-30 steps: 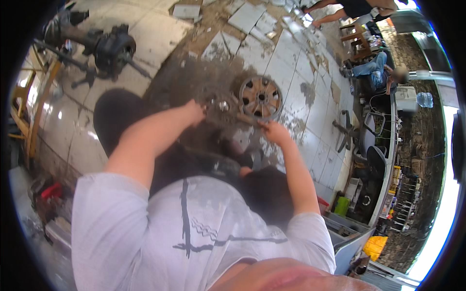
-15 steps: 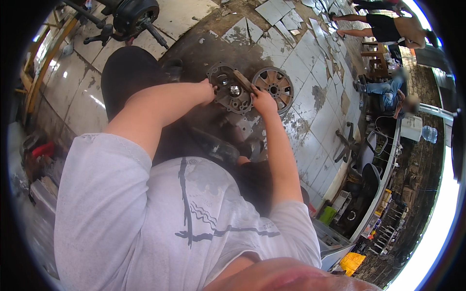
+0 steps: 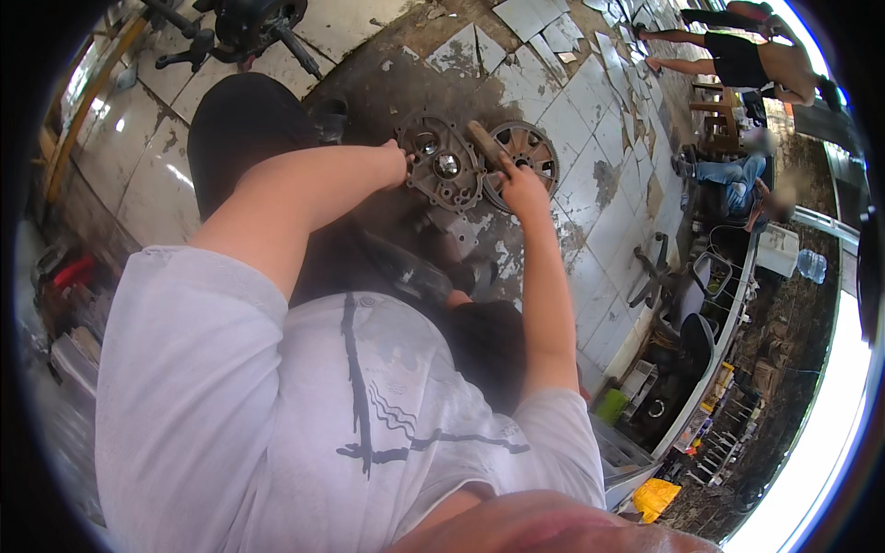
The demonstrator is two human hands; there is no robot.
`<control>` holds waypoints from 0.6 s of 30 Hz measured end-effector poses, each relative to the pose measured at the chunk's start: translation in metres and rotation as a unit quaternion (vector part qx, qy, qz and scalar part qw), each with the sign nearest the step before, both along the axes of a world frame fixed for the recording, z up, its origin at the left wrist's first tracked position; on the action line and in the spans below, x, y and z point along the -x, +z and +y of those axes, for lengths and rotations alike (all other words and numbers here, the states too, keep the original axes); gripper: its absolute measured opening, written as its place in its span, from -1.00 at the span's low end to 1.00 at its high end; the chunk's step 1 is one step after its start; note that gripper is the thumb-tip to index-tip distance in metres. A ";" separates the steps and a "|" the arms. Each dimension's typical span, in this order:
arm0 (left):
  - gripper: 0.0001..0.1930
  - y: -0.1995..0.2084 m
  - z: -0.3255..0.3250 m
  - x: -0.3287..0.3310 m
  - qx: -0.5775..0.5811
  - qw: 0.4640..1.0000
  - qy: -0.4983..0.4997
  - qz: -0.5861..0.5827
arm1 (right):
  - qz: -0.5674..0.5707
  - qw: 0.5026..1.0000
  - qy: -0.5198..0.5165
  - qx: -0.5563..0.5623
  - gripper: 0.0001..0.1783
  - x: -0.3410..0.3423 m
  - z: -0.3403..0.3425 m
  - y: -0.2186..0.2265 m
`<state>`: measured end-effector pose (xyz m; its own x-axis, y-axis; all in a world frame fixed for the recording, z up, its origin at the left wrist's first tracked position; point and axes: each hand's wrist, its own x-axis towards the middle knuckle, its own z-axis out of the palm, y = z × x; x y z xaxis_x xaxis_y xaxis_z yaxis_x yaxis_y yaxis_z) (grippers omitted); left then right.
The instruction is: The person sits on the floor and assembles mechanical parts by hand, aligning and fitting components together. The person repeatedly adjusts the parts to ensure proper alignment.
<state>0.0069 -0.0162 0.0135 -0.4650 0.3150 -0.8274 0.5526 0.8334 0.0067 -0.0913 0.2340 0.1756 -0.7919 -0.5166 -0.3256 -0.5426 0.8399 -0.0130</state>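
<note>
My left hand (image 3: pixel 397 167) is closed on the left rim of a grey metal gearbox housing (image 3: pixel 461 152), which has round bores and a shiny bearing. My right hand (image 3: pixel 524 187) grips a flat brown bar (image 3: pixel 483 140) that looks like wood. The bar slants up and left from the fingers, just right of the housing's edge. Behind it lies a round toothed wheel (image 3: pixel 544 138) with brown segments, partly covered by the bar and hand. Whether the bar touches the wheel I cannot tell. Under the housing is a grey metal block (image 3: pixel 453 232).
Broken pale tiles (image 3: pixel 590 138) lie across the floor. A dark wheel hub assembly (image 3: pixel 249 28) stands at the far left. An office chair base (image 3: pixel 653 267) and a tool-covered bench (image 3: pixel 728 369) are on the right. Two other people (image 3: pixel 737 175) are at the far right.
My right hand and the bar have moved right, off the housing's face to over the toothed wheel. My left hand stays on the housing rim.
</note>
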 end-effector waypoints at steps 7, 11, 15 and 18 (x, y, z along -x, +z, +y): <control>0.00 -0.020 -0.003 -0.011 0.001 0.999 -0.003 0.044 | -0.103 0.992 -0.069 -0.030 -0.45 0.005 0.014 -0.034; 0.02 0.011 -0.012 -0.022 -0.015 0.998 0.004 0.065 | -0.232 0.959 0.003 -0.159 -0.48 0.033 0.060 0.012; 0.09 -0.008 -0.012 -0.020 0.014 0.998 -0.006 0.058 | -0.209 0.970 -0.023 -0.121 -0.50 0.033 0.071 0.038; 0.13 -0.064 -0.014 -0.021 0.034 0.997 0.036 0.062 | -0.125 0.991 -0.007 -0.043 -0.45 0.029 0.046 0.021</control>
